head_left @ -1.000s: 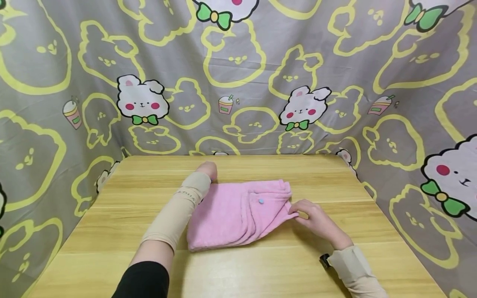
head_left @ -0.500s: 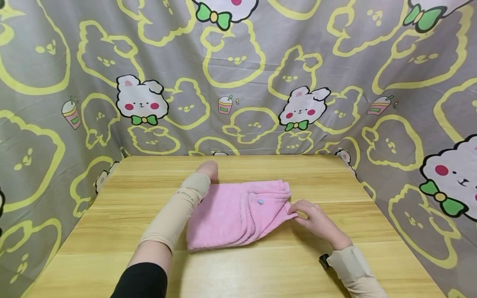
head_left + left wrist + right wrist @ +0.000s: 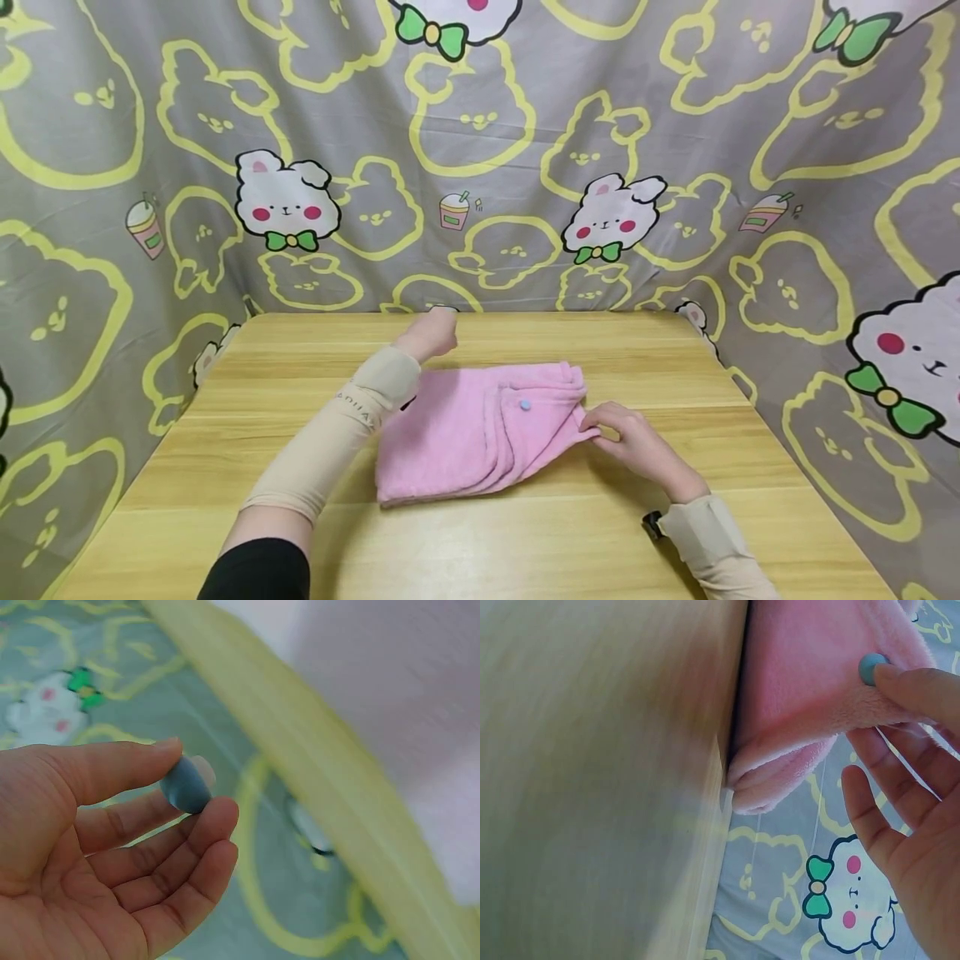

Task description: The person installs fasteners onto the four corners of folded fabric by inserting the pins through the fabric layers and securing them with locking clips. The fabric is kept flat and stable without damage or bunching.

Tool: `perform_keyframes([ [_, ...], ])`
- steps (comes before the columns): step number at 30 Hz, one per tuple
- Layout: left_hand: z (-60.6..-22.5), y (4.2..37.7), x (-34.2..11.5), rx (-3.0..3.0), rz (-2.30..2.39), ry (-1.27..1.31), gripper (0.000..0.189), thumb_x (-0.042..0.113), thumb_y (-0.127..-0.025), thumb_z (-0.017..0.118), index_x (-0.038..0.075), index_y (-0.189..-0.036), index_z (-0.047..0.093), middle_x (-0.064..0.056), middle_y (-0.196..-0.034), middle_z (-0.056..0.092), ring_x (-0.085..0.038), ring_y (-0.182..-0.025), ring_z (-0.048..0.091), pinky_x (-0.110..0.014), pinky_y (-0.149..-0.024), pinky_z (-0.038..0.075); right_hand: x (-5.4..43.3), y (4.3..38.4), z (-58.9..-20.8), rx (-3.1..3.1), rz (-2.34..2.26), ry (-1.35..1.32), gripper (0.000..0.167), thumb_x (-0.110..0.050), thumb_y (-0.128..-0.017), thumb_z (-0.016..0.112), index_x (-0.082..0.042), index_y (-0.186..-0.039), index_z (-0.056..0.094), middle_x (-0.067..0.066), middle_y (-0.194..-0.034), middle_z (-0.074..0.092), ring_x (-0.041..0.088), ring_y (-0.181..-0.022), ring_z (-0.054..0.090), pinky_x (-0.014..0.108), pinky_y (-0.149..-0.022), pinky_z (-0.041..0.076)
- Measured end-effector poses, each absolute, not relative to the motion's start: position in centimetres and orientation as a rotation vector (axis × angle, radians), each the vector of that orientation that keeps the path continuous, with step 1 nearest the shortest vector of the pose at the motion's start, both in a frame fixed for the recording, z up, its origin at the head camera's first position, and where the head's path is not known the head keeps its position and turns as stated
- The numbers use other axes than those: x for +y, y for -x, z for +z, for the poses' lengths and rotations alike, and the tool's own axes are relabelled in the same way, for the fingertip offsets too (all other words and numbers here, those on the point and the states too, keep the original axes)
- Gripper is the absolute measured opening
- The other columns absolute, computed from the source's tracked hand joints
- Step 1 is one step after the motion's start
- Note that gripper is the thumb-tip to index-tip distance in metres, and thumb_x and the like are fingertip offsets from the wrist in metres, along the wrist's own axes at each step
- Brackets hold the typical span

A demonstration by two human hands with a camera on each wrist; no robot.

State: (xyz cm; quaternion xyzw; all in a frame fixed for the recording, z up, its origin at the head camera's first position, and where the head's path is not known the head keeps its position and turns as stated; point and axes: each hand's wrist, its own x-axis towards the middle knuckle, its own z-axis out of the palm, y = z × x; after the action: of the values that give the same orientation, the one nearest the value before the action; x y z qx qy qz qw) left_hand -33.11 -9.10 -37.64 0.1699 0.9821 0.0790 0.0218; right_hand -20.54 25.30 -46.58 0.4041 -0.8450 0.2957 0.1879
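Observation:
A folded pink fleece blanket (image 3: 450, 433) lies on the wooden table, its layers fanned at the right. One small round blue button-like piece (image 3: 525, 405) sits on its upper layers. My left hand (image 3: 431, 333) is over the table beyond the blanket's far left edge. In the left wrist view it pinches a small dome-shaped blue button (image 3: 186, 784) with a whitish part behind, between thumb and fingers. At the blanket's right side, my right hand (image 3: 633, 442) grips a drawn-out corner; in the right wrist view its thumb (image 3: 907, 686) overlaps the blue piece.
The wooden table (image 3: 525, 542) runs back to a grey curtain (image 3: 480, 125) printed with white rabbits and yellow outlines, which also hangs along both sides. A small black tag-like spot (image 3: 407, 403) shows at the blanket's left edge.
My left hand has moved away from the blanket's far left corner, back and to the right, so more of it shows. The right hand and the blanket have stayed put.

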Motion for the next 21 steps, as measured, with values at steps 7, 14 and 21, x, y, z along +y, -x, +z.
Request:
perform_keyframes([
  [7,-36.2,29.5,-6.7,3.077,0.42,-0.761,0.012,0.007,-0.084,0.063,0.008,-0.073,0.062,0.0,-0.068,0.058,-0.014,-0.066,0.051,-0.029,-0.066,0.045,25.2,20.6,-46.6,-2.383,0.85,-1.135,0.033,0.01,-0.072,0.076,-0.015,-0.092,0.069,-0.005,-0.093,0.07,0.01,-0.09,0.064,0.012,-0.084,0.048],
  [14,-35.8,26.4,-3.9,2.992,0.619,-0.892,0.017,0.012,-0.091,0.065,0.002,-0.104,0.07,-0.01,-0.098,0.073,-0.021,-0.09,0.067,-0.034,-0.083,0.055,25.2,20.6,-46.7,-2.392,0.844,-1.132,0.031,0.009,-0.072,0.076,-0.014,-0.092,0.069,-0.005,-0.094,0.07,0.01,-0.091,0.064,0.011,-0.086,0.047],
  [21,-37.3,24.6,-1.4,2.764,0.85,-0.913,0.025,0.012,-0.095,0.061,0.001,-0.116,0.067,-0.012,-0.107,0.072,-0.021,-0.097,0.068,-0.032,-0.088,0.055,25.2,20.5,-46.6,-2.38,0.857,-1.144,0.03,0.007,-0.074,0.076,-0.015,-0.092,0.069,-0.003,-0.094,0.07,0.013,-0.091,0.064,0.007,-0.088,0.044],
])
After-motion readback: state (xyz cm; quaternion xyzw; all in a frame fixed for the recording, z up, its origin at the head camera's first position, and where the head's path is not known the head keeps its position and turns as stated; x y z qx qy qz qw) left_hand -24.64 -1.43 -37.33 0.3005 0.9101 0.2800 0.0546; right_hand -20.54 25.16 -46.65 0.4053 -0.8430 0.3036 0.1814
